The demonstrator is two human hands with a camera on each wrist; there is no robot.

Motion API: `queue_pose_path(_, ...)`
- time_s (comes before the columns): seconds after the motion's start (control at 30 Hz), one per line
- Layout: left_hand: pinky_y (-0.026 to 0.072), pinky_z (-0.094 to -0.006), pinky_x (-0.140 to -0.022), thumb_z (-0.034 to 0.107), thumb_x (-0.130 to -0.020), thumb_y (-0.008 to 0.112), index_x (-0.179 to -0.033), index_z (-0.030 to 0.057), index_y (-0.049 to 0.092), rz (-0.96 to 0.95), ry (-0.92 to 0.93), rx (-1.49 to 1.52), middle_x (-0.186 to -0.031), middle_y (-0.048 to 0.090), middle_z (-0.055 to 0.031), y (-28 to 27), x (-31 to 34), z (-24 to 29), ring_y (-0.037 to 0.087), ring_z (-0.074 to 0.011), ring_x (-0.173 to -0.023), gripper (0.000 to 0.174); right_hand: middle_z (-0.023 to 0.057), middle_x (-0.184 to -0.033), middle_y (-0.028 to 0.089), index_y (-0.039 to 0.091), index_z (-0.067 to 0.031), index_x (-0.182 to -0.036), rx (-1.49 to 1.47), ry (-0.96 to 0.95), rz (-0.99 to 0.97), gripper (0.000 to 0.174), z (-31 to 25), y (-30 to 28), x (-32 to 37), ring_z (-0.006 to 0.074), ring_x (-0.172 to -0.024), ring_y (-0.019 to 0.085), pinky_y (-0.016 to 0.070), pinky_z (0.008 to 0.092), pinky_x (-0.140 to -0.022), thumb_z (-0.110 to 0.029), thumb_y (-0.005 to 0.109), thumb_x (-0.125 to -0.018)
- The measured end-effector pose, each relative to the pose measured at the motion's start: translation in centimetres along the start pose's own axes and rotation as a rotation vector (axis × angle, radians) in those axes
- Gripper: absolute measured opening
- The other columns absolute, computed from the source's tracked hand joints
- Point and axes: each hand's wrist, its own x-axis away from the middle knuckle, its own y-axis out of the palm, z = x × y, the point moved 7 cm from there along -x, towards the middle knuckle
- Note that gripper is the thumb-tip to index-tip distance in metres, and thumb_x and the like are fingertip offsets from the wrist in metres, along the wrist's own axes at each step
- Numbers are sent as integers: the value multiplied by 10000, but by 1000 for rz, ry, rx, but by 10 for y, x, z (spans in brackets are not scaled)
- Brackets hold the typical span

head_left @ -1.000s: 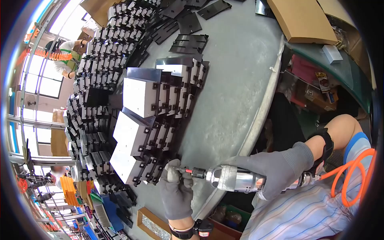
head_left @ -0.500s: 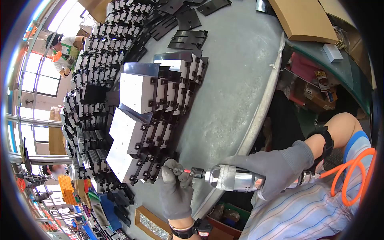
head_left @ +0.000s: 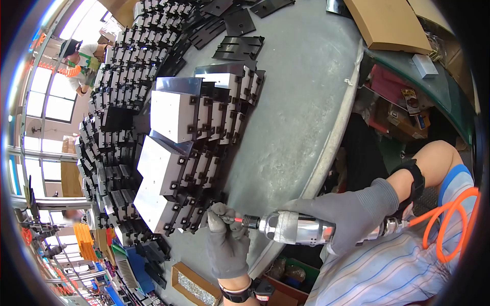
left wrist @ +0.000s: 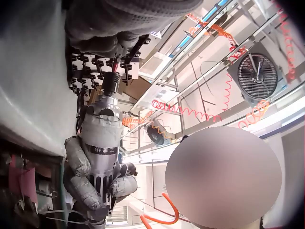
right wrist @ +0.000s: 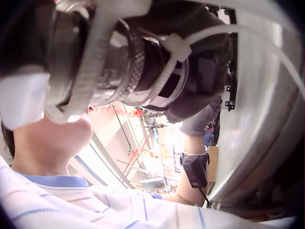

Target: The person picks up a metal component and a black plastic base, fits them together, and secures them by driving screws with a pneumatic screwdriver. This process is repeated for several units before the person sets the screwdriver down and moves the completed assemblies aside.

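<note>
In the head view, my gloved right hand (head_left: pixel 352 217) grips the silver body of an air screwdriver (head_left: pixel 296 228), which lies level and points left. Its red bit (head_left: pixel 238 220) reaches my gloved left hand (head_left: pixel 227 250). The left thumb and fingers are curled at the bit's tip, pinching a small metal piece that looks like a screw, mostly hidden by the glove. Seen from the left wrist, the left fingers (left wrist: pixel 114 28) close around the end of the bit beyond the black chuck (left wrist: pixel 111 83). White-and-black housings (head_left: pixel 158 199) stand stacked just beyond the left hand.
An open carton (head_left: pixel 191 285) of small shiny metal parts sits by the left wrist. Black plates (head_left: pixel 239 47) lie at the table's far end. The grey table's (head_left: pixel 291 117) edge curves along the right. An orange hose (head_left: pixel 454 214) trails from the screwdriver. Another person (head_left: pixel 79 61) stands far left.
Both hands keep nearly the same place, the bit's tip staying at the left fingers. The housings shift slightly left and up as the head view moves. The far person's arms and head have moved.
</note>
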Motion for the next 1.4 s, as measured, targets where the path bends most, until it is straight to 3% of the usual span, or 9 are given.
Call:
queue_pose_path(0.13,351,-186,-545,368,-866,593,-928,63,491,-65,120,-146,-765,444,3,0,0,5,417,-88,-640,328,71,-939,491,243,-20,-1368,-573,-43,-236,845,3,10,-3,146,-875,506,431,286,-755,-114,617,-617)
queue_pose_path(0.33,348,-170,-471,274,-911,543,-964,64,512,175,117,-55,-727,494,10,9,10,5,431,-75,-565,219,73,-857,492,312,-11,-1292,-276,-173,-4,733,-7,2,-13,131,-688,507,454,278,-604,-78,582,-614)
queue_pose_path(0.4,306,-167,-501,364,-910,504,-1209,-39,462,269,109,-400,-693,430,28,1,26,4,403,-58,-583,504,94,-778,527,314,7,-1263,-319,-254,63,676,-20,-6,-14,150,-594,557,482,288,-526,-54,560,-636)
queue_pose_path(0.5,234,-149,-354,197,-949,417,-1036,-15,516,-10,-18,-195,-584,422,60,-26,37,42,330,-1,-418,250,54,-833,469,378,-17,-1202,-403,-139,108,647,-30,-12,-15,122,-692,524,475,273,-604,-71,593,-593)
queue_pose_path(0.7,131,-162,-405,188,-946,385,-1152,-62,542,293,613,-862,-554,228,111,-32,-3,192,197,19,-453,360,92,-781,521,360,11,-1225,-351,-191,171,621,-37,-15,-27,145,-598,548,483,289,-526,-68,570,-646)
queue_pose_path(0.77,171,-153,-411,184,-948,383,-1134,-37,572,44,559,-1269,-556,280,114,-5,-43,196,219,16,-462,345,92,-784,521,371,12,-1212,-316,-188,198,616,-39,-16,-28,148,-600,548,483,293,-531,-72,575,-636)
queue_pose_path(0.87,230,-143,-433,175,-944,399,-1152,-21,571,34,207,-1140,-574,378,112,-25,-98,199,271,10,-475,333,80,-837,491,370,-10,-1196,-322,-122,198,679,-39,-14,-30,160,-621,574,506,283,-535,-57,586,-555)
queue_pose_path(1.1,298,-154,-445,147,-928,432,-1149,-29,566,-69,-44,-1625,-612,469,85,7,-116,191,362,-2,-480,312,81,-767,508,420,34,-1118,-378,-193,234,538,-44,-6,-29,141,-597,550,488,277,-531,-101,581,-623)
queue_pose_path(1.4,324,-136,-464,144,-922,464,-1161,-35,549,-19,-132,-1259,-712,558,47,3,-125,178,406,-2,-516,311,83,-727,509,408,40,-1096,-462,-201,240,511,-47,-6,-33,153,-566,561,499,289,-506,-92,568,-629)
